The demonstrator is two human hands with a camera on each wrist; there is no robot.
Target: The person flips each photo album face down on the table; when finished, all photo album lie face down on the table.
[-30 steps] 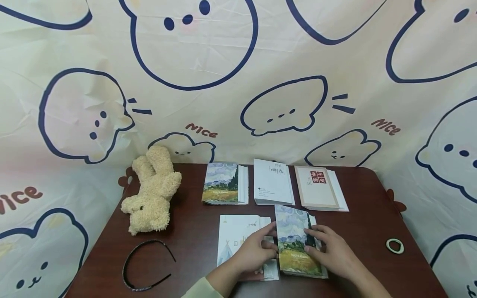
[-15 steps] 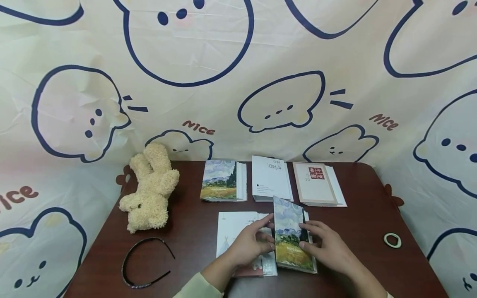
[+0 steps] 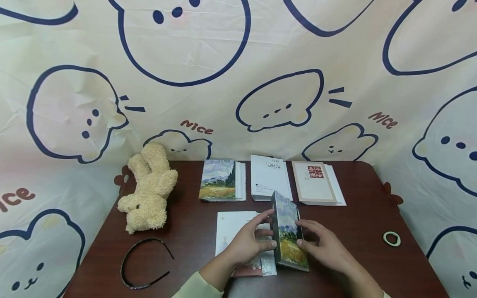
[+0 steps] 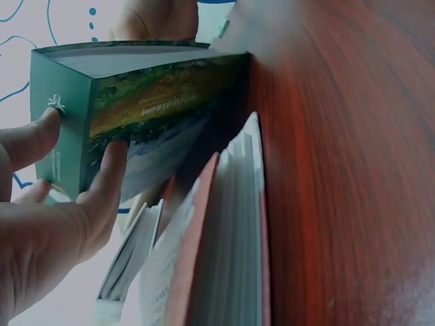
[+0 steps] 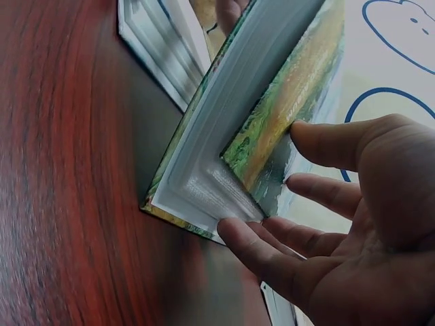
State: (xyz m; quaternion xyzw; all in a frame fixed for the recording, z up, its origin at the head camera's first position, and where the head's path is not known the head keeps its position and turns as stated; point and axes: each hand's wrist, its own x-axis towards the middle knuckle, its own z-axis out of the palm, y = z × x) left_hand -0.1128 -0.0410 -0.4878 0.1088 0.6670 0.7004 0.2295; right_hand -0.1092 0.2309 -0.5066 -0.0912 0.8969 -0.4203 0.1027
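A photo album point(image 3: 287, 231) with a landscape painting on its cover stands tilted between both hands, its dark green spine point(image 4: 64, 129) turned to the left. My left hand point(image 3: 247, 244) holds it at that spine, with fingertips on the spine and on a cover. Thumb on the painted cover, my right hand point(image 3: 324, 244) grips the opposite side, where other fingers lie at the page edges. White clear-sleeved pages point(image 5: 211, 163) show between the covers in the right wrist view. Below the left hand lies a white album point(image 3: 227, 231) with a tent drawing, partly hidden.
Along the table's back lie another painting-covered album point(image 3: 218, 180), a white album point(image 3: 270, 178) and a beige one with red characters point(image 3: 314, 186). A plush toy point(image 3: 149, 194) and a black headband point(image 3: 122, 265) are at left. A pale green ring point(image 3: 385, 240) lies at right.
The held album has tipped further up and shifted left, so its spine now shows in the head view. My right hand has moved left with it; the left hand stays at the spine side.
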